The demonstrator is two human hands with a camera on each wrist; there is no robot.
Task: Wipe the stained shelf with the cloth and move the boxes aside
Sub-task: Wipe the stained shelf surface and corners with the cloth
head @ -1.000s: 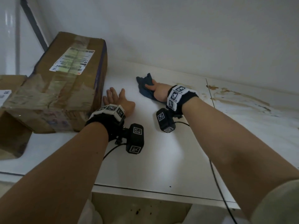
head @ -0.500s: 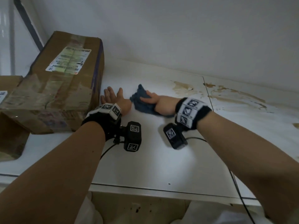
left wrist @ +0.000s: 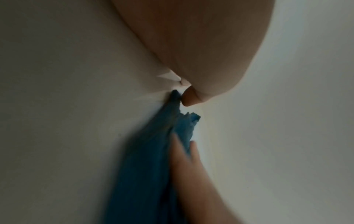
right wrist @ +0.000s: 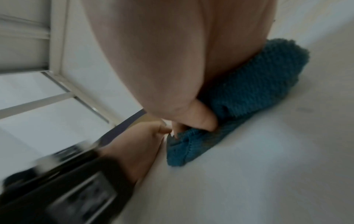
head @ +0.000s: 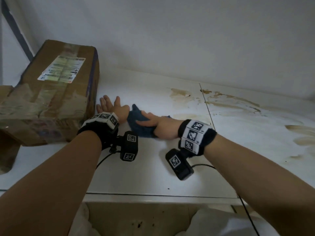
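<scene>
Half the blue cloth [head: 140, 124] is hidden under the right hand [head: 157, 125], whose fingers curl round it w/ thumb on top, bunched on the white shelf [head: 144, 171], long axis running toward the flat, spread-fingered left hand [head: 111, 106], beside the cardboard box [head: 49, 92].

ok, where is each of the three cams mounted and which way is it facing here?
Head: worn on the head, looks forward and down at the shelf; shows both forearms, the left hand beside the box, the right hand on the cloth.
Left wrist: under the left palm, looks along the shelf toward the cloth.
Right wrist: under the right hand, looks along it at the cloth.
Shared: all three show the cloth.
</scene>
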